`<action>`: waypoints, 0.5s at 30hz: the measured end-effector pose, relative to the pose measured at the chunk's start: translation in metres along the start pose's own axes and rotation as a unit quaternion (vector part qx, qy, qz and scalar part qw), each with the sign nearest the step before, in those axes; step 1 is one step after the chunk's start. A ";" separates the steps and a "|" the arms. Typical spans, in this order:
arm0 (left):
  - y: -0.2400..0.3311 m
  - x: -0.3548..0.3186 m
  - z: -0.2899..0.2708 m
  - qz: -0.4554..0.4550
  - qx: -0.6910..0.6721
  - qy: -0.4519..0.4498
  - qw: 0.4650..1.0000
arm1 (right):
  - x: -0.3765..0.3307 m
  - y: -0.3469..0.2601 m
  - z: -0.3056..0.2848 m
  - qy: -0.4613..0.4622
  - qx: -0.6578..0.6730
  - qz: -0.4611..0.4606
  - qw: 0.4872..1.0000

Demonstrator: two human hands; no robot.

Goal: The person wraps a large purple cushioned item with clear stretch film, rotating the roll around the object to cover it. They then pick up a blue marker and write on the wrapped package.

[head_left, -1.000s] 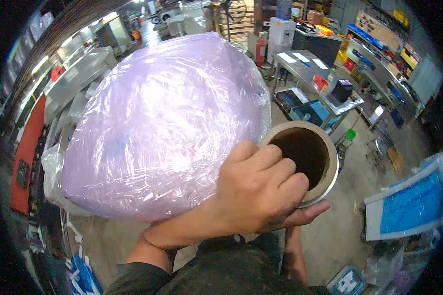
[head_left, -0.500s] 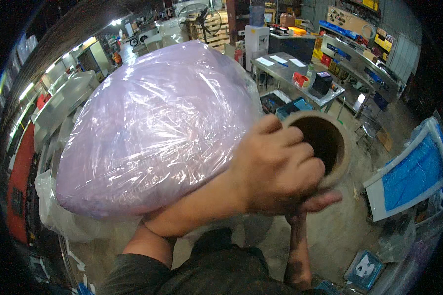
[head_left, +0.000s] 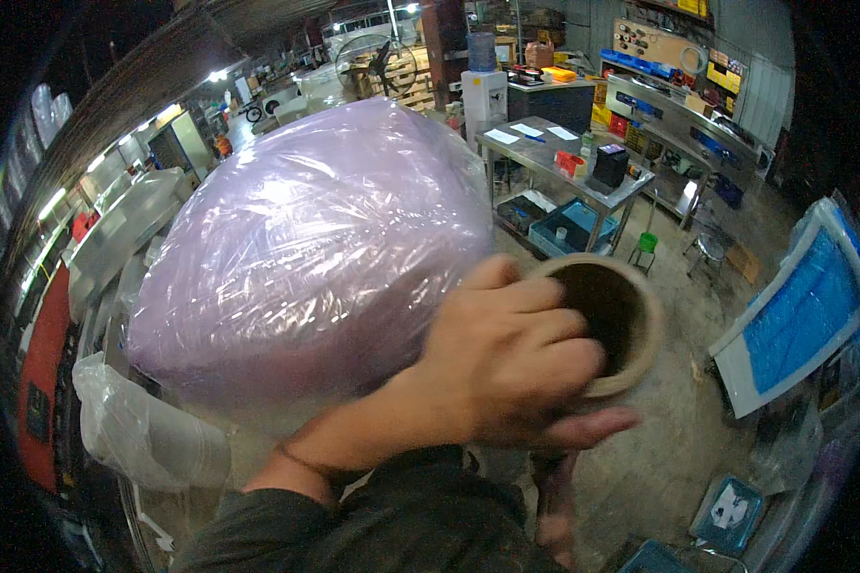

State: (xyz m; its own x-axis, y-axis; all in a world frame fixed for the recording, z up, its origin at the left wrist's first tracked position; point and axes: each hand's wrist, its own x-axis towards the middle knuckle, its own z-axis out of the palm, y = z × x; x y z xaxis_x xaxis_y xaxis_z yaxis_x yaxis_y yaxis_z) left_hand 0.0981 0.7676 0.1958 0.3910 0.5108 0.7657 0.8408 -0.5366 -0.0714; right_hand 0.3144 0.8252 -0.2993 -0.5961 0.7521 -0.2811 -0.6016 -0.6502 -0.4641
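My left hand (head_left: 506, 358) is closed on a thick-walled tube (head_left: 652, 329), apparently a cardboard core, its fingers bent over the near side of the round open end. The thumb sticks out below that end. Most of the tube's length is hidden under the hand and arm. My right forearm (head_left: 554, 535) rises from the lower edge toward the tube's underside; its hand is mostly covered and smeared, so its fingers do not show. Just left of and beyond my left hand stands a big, bulging lilac bundle (head_left: 306, 229) wrapped in shiny clear film.
A steel table (head_left: 583, 167) with papers and a red tape roll stands ahead right, blue crates (head_left: 569, 229) beneath it. A blue panel with white edges (head_left: 798, 306) leans at the right. Plastic-wrapped material (head_left: 148, 430) lies at left. A green stool (head_left: 646, 246) stands on the floor.
The tube and my left hand have shifted left and down in the view, still together. My right forearm has dropped lower in the picture. The lilac bundle shows a little lower at its top.
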 end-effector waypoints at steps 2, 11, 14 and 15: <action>-0.005 -0.029 -0.027 -0.016 0.043 -0.059 0.997 | -0.002 0.025 0.009 -0.008 0.009 0.014 1.000; -0.109 -0.150 -0.088 -0.031 0.093 0.025 0.995 | 0.050 0.113 0.047 0.105 -0.005 0.100 0.989; -0.131 -0.152 -0.075 -0.032 0.055 0.028 0.998 | 0.047 0.099 0.066 0.032 0.045 0.019 0.998; -0.135 -0.153 -0.073 0.004 0.067 0.020 0.998 | 0.043 0.092 0.072 0.052 0.050 0.022 0.997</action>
State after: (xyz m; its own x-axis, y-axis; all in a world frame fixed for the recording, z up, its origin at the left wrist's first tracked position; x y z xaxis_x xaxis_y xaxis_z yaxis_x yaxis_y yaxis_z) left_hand -0.1021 0.7133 0.1350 0.3843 0.4777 0.7900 0.8812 -0.4449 -0.1596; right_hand 0.1952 0.7898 -0.2934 -0.5670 0.7268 -0.3877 -0.6301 -0.6858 -0.3642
